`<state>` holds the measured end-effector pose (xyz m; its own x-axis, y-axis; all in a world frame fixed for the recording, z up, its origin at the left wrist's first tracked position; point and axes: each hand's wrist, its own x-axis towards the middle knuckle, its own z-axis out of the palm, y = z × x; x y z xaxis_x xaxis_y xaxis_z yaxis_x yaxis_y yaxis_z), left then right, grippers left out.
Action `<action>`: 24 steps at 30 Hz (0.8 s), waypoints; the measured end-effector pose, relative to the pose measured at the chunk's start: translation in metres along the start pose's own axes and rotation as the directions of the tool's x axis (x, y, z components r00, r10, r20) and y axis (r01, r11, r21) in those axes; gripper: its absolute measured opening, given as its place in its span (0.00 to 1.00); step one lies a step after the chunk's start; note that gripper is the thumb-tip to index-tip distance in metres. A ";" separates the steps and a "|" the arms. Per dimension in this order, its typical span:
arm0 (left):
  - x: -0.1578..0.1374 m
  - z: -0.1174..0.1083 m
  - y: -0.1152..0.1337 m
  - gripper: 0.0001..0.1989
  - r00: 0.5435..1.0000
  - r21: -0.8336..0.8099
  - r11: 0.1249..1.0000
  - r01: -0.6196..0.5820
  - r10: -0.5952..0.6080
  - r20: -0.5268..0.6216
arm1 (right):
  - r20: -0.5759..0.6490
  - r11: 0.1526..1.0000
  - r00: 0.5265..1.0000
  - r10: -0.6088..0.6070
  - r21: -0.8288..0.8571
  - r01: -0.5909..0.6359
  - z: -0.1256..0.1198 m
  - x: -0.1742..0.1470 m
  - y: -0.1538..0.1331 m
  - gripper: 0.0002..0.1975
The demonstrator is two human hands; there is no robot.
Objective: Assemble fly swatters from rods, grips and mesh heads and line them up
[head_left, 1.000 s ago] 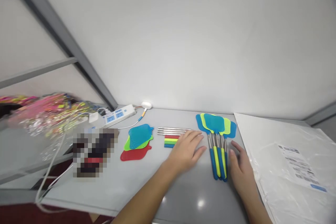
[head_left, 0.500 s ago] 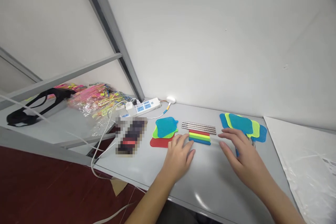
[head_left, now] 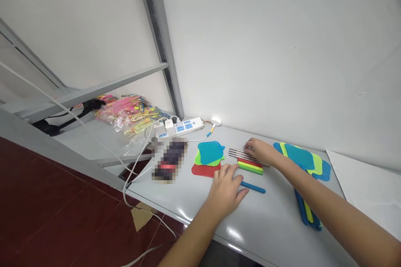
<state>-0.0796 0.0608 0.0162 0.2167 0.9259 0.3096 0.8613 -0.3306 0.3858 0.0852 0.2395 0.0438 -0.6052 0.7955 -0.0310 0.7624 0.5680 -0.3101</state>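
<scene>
My left hand [head_left: 226,188] has its thumb and fingers closed around the left end of a blue plastic handle [head_left: 254,187], which lies apart on the table's near side. My right hand [head_left: 260,151] reaches across, with its fingers curled onto the thin metal rods [head_left: 238,153]; whether it grips one or more is partly hidden. Just below the rods lie a red handle, a yellow handle and a green handle [head_left: 250,170] side by side. Left of them, a blue fly swatter head [head_left: 211,152] overlaps a yellow-green one, with a red head [head_left: 203,170] underneath.
Several fly swatters with handles [head_left: 299,155] are stacked at the right, under my right forearm. White sheeting [head_left: 366,192] covers the far right. A power strip [head_left: 188,127] with cables stands at the back left, near a pixelated item [head_left: 171,162]. Bagged colourful pieces [head_left: 131,112] lie beyond the frame bar.
My left hand has drawn the blue handle out of the row towards me. My right hand has moved forward and left onto the metal rods. The view has shifted left.
</scene>
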 end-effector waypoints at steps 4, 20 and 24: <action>-0.001 0.005 -0.004 0.09 0.999 -0.005 0.999 -0.038 0.038 0.029 | 0.030 1.000 0.999 -0.014 0.010 0.013 0.001 0.010 0.007 0.10; -0.001 0.003 -0.007 0.19 0.933 -0.326 0.933 -0.155 0.030 -0.360 | 0.062 0.994 0.994 -0.084 0.076 0.080 -0.005 0.008 0.021 0.10; -0.001 0.002 -0.009 0.18 0.907 -0.346 0.931 -0.113 -0.045 -0.418 | 0.041 0.990 0.995 -0.095 0.103 0.091 -0.005 0.007 0.022 0.07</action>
<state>-0.0864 0.0629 0.0108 -0.0345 0.7783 0.6269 0.6189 -0.4759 0.6249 0.0991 0.2584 0.0414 -0.6841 0.7283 -0.0405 0.6766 0.6128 -0.4083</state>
